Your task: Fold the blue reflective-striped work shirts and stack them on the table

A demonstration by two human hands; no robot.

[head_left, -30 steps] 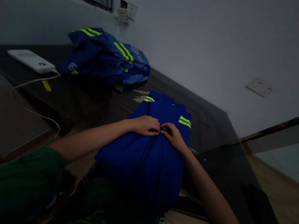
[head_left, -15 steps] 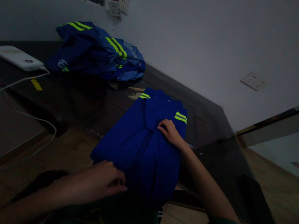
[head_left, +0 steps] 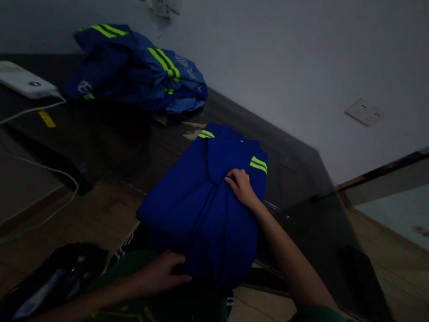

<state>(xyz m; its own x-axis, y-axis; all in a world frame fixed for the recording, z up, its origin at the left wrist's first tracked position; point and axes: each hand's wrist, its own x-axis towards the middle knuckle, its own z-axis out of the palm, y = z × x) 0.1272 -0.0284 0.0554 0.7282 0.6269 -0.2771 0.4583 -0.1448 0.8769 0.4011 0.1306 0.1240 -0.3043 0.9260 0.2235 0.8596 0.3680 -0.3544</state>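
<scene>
Blue work jacket [head_left: 180, 188] lies front up, far end on the bench [head_left: 299, 165], near end over your lap. Your right hand [head_left: 240, 185] rests on its front, fingers curled, thumb close to them; can't tell if cloth is pinched. Your left hand [head_left: 165, 274] is low by the near end, loosely bent, thumb parted from fingers; can't tell any hold. Smooth woven cloth, creased, two yellow-green striped patches. Bench top dark, glossy. Behind: crumpled blue garments [head_left: 131, 74]; left, white power bank [head_left: 18, 79], cable [head_left: 53, 168] drooping off the edge. Nothing blocks the jacket except your hands.
</scene>
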